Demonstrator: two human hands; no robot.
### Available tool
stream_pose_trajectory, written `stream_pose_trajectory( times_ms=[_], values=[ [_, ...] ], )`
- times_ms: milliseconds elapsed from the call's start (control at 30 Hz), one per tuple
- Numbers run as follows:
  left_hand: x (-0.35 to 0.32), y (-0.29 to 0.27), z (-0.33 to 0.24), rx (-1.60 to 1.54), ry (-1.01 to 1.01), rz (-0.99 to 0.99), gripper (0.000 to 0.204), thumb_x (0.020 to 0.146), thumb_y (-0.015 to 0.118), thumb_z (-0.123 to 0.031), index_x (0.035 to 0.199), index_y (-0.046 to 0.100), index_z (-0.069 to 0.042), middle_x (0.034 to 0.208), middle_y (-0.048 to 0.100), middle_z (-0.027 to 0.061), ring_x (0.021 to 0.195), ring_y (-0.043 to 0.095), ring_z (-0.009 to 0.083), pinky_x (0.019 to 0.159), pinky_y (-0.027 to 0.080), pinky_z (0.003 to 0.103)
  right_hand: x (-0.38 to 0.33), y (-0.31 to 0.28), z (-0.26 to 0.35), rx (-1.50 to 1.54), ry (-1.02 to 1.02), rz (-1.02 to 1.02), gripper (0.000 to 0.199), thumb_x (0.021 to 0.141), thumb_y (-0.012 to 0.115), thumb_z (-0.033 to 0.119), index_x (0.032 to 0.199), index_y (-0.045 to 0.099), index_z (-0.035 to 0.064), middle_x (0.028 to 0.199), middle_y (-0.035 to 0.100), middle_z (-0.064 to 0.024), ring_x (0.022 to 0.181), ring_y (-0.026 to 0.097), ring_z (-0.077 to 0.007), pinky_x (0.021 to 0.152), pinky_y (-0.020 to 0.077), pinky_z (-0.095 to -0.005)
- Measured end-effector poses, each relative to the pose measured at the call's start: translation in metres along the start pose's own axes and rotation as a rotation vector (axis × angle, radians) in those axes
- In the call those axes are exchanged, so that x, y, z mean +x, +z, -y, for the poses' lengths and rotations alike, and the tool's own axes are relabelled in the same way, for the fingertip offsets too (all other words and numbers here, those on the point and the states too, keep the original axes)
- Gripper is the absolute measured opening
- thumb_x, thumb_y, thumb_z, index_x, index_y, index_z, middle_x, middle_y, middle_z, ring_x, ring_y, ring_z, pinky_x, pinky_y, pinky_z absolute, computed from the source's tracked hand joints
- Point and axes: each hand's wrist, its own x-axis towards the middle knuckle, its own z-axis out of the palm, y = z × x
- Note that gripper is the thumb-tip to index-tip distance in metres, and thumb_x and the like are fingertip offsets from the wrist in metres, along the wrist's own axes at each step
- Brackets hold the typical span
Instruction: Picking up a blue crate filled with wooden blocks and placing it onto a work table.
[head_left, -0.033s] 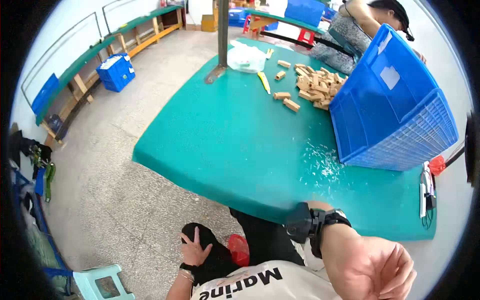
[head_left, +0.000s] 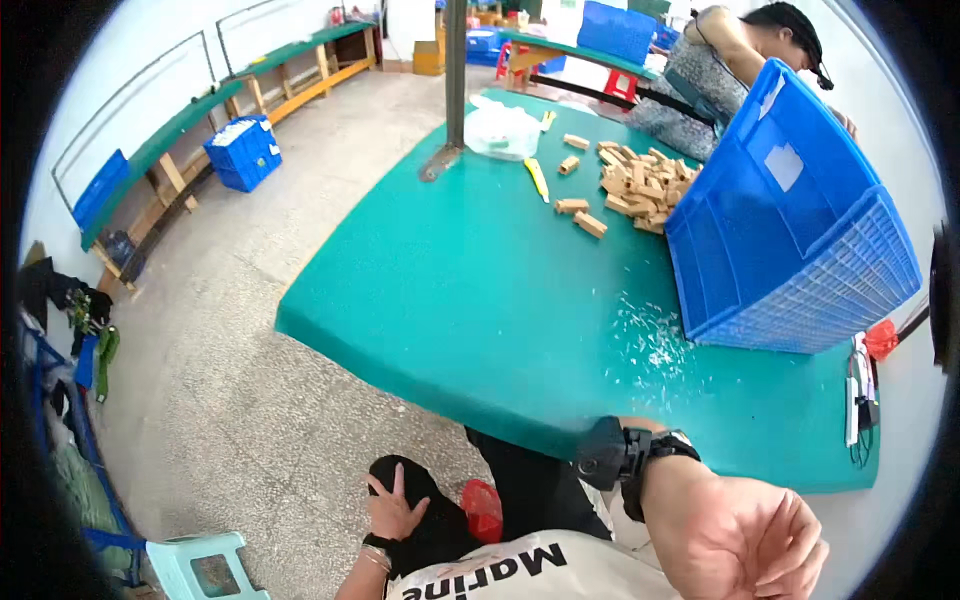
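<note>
My left hand (head_left: 397, 508) lies on my dark-trousered knee, its fingers spread, holding nothing. At the lower right my bent right arm leans at the near table edge. My right hand (head_left: 745, 540) is raised close to me with the palm side showing and the fingers curled in; nothing shows in it. A black device (head_left: 612, 455) is strapped to that wrist. On the green table (head_left: 430, 290), away from both hands, are a heap of small tan wooden-looking blocks (head_left: 645, 185), a yellow cutter-like tool (head_left: 537, 180) and scattered white shreds (head_left: 655, 345).
A large blue crate (head_left: 790, 220) stands tilted on its side at the right. Behind it another person (head_left: 690, 85) leans over. A plastic bag (head_left: 500, 128) sits beside a metal post (head_left: 455, 80). A pale stool (head_left: 205, 565) and another blue crate (head_left: 243, 152) stand on the floor.
The whole view has shifted slightly, so the table and crate sit a little lower and further right. Both my hands keep their places and poses.
</note>
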Motion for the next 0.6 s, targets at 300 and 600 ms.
stream_pose_trajectory(
  times_ms=[300,600],
  values=[
    [-0.010,-0.001,0.001,0.038,-0.117,0.099,0.092,0.073,0.052,-0.067,0.143,0.016,-0.019,0.127,0.019,0.0478,0.070,0.061,0.0452,0.058,0.051,0.043,0.010,-0.019,-0.005,0.154,0.077,-0.154,0.018,0.090,0.044,0.002,0.102,0.057,0.0050,0.069,0.042,0.0030,0.058,0.039,-0.0075,0.052,0.0387,-0.0197],
    [-0.041,-0.005,-0.009,-0.052,-0.279,0.180,0.105,0.070,0.056,-0.069,0.144,-0.001,-0.019,0.127,0.015,0.0493,0.077,0.060,0.0504,0.064,0.053,0.044,0.016,-0.032,0.000,0.172,0.029,-0.071,0.011,0.089,0.051,0.016,0.086,0.056,0.0059,0.064,0.035,0.0060,0.057,0.036,-0.0059,0.052,0.0369,-0.0188]
  ],
)
